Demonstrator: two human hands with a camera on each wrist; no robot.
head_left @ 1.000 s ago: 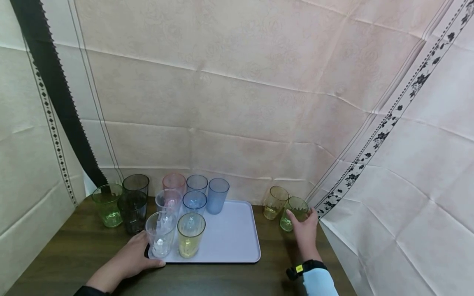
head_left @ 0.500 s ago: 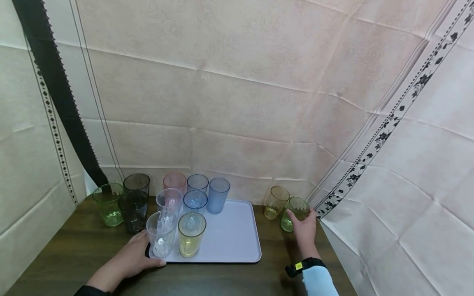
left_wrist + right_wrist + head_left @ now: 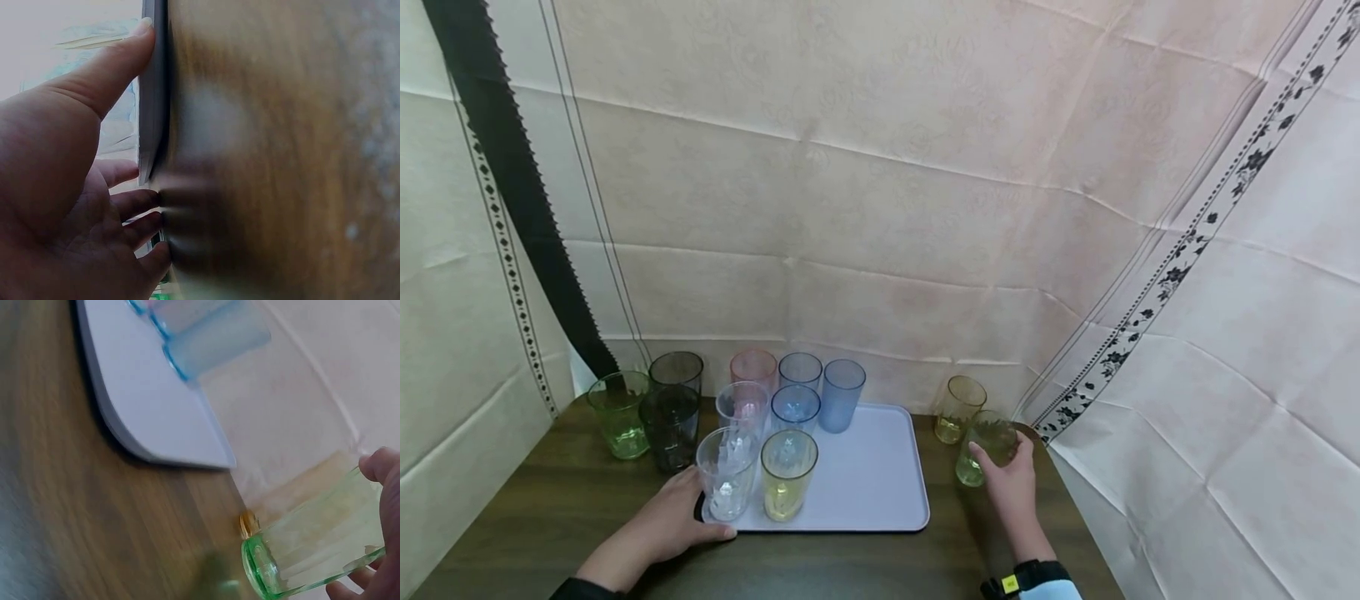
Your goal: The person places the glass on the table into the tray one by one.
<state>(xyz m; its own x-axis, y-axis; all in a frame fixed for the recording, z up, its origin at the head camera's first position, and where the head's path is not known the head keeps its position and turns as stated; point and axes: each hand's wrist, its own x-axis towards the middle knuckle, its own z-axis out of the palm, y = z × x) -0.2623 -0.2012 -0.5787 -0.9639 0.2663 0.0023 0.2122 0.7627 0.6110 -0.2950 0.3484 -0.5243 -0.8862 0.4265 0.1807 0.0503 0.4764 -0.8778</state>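
Observation:
My right hand (image 3: 1011,483) grips a clear green drinking glass (image 3: 973,465) at the right of the table, thumb on one side and fingers on the other. In the right wrist view this glass (image 3: 319,537) is tilted, and its base seems just off the wood. An amber glass (image 3: 955,412) stands upright right behind it. My left hand (image 3: 666,517) rests at the front left corner of a white tray (image 3: 880,475), its thumb along the front edge. In the left wrist view the fingers of the left hand (image 3: 81,187) reach fairly straight past the tray's rim (image 3: 153,94).
Several glasses stand on the tray's left part, among them a yellow glass (image 3: 786,487), a clear glass (image 3: 727,483), a pink glass (image 3: 752,364) and a blue glass (image 3: 841,396). Left of the tray are a green glass (image 3: 621,421) and dark glasses (image 3: 672,429). A cloth (image 3: 880,208) hangs behind.
The right hand has shifted the green glass slightly left and toward me, away from the amber glass, tilting it. The left hand and the tray have not moved.

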